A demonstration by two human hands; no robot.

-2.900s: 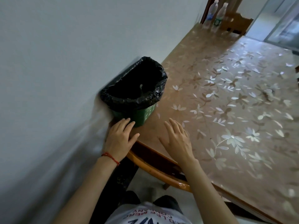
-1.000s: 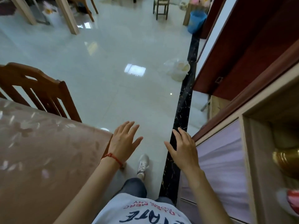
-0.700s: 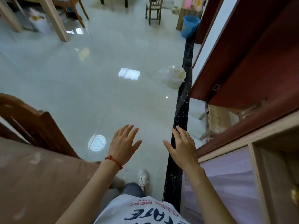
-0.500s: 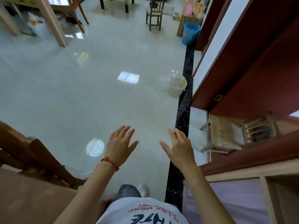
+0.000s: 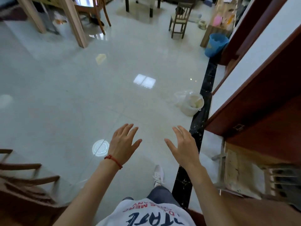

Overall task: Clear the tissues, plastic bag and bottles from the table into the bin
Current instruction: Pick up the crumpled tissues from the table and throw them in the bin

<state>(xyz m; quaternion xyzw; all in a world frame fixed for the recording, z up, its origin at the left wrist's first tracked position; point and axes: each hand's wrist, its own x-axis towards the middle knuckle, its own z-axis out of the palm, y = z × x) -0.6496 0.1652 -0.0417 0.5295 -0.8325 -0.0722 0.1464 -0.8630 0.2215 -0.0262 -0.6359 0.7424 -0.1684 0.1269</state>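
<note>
Glossy pale floor lies under both hands: left hand and right hand hover spread, holding nothing. Table, bin, tissues, bottles are out of view.

Glossy pale tiled floor; wooden chair far; blue bucket far right; dark red doors right
</note>
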